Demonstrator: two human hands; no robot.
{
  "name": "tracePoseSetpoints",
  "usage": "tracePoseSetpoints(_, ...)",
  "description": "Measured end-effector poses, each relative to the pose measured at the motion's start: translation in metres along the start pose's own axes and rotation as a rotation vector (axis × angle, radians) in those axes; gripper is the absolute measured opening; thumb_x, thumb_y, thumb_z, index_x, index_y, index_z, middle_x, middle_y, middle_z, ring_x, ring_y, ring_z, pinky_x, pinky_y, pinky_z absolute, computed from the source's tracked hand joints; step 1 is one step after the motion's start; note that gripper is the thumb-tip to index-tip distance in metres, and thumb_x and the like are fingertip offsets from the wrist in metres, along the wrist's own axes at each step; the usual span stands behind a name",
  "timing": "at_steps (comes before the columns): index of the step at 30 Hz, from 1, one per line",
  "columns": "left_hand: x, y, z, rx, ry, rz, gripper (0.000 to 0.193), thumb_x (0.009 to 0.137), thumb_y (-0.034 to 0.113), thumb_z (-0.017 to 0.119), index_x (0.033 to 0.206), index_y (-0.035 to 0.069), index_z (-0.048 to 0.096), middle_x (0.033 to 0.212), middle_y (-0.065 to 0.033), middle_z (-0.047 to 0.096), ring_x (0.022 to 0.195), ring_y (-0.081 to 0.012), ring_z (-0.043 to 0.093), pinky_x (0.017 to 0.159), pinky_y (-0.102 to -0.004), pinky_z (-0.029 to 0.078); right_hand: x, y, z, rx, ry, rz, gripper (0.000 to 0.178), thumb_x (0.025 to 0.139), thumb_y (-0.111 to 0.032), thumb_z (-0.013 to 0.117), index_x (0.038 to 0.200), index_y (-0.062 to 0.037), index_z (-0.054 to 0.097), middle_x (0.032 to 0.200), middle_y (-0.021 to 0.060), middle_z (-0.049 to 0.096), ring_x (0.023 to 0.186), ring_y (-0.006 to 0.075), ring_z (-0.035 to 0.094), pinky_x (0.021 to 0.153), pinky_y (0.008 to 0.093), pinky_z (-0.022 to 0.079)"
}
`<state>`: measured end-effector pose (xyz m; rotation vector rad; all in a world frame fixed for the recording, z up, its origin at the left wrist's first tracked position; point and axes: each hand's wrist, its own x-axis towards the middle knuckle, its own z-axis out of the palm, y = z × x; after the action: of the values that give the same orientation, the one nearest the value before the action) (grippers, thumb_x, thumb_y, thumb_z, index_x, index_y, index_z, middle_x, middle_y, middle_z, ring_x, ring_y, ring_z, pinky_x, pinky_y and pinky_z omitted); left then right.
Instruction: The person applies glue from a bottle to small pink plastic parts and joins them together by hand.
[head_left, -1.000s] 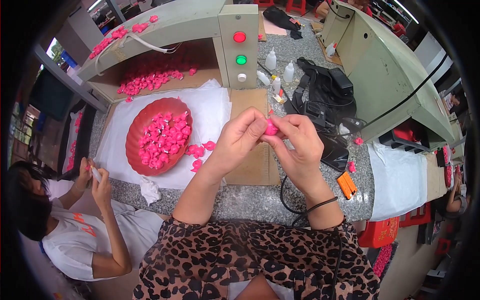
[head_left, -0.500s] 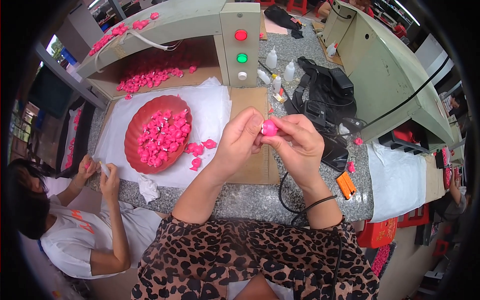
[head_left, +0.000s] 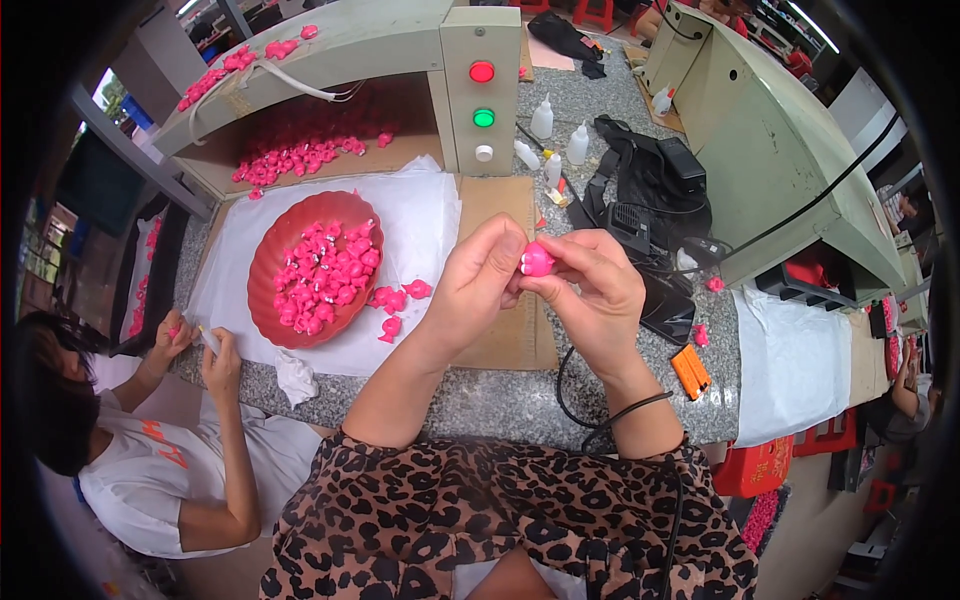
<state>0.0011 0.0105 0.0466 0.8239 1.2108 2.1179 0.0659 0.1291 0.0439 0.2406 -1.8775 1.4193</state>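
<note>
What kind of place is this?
Probably a small factory assembly bench: a red tray heaped with identical pink pieces, a machine with red and green buttons, and a co-worker alongside doing handwork.

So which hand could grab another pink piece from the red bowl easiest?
Probably the left hand: it is on the red bowl's side. The right hand sits farther away, and both pinch the pink piece.

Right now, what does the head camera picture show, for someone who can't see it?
Two hands, left hand and right hand, pinch one small pink piece together above a stone worktable. A red bowl of more pink pieces sits to the left.
</note>
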Motion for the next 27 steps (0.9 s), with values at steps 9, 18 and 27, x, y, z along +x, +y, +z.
tracePoseSetpoints(9, -0.0006, 0.0001, -0.0006, 0.035, -0.024, 0.027, 0.024, 0.090, 0.027, 0.037, 0.078, 0.007, 0.040, 0.064, 0.0034, 0.038, 0.052, -0.0016, 0.031, 0.043, -0.0153, 0.024, -0.0003, -0.0010, -0.0005, -0.026, 0.004, -0.014, 0.032, 0.062, -0.001, 0.070, 0.092, -0.0021, 0.061, 0.083, 0.0068, 0.054, 0.070, 0.0126, 0.057, 0.061, 0.0218, 0.049)
tracePoseSetpoints(18, -0.0019, 0.0009, -0.0013, 0.092, -0.029, 0.052, 0.021, 0.090, 0.025, 0.037, 0.079, 0.007, 0.040, 0.066, 0.0033, 0.038, 0.053, -0.0019, 0.031, 0.044, -0.0155, 0.026, -0.0002, -0.0036, -0.0009, -0.063, 0.012, -0.054, 0.029, 0.063, 0.000, 0.068, 0.091, -0.0028, 0.061, 0.086, 0.0072, 0.054, 0.073, 0.0140, 0.057, 0.065, 0.0233, 0.049)
tracePoseSetpoints(27, -0.0008, -0.0002, -0.0036, 0.219, -0.039, 0.128, 0.019, 0.090, 0.023, 0.038, 0.081, 0.007, 0.040, 0.067, 0.0022, 0.042, 0.052, -0.0024, 0.033, 0.044, -0.0157, 0.026, -0.0012, -0.0025, -0.0001, -0.013, 0.015, -0.031, 0.028, 0.064, 0.002, 0.066, 0.091, -0.0040, 0.061, 0.088, 0.0079, 0.054, 0.079, 0.0157, 0.056, 0.067, 0.0243, 0.049)
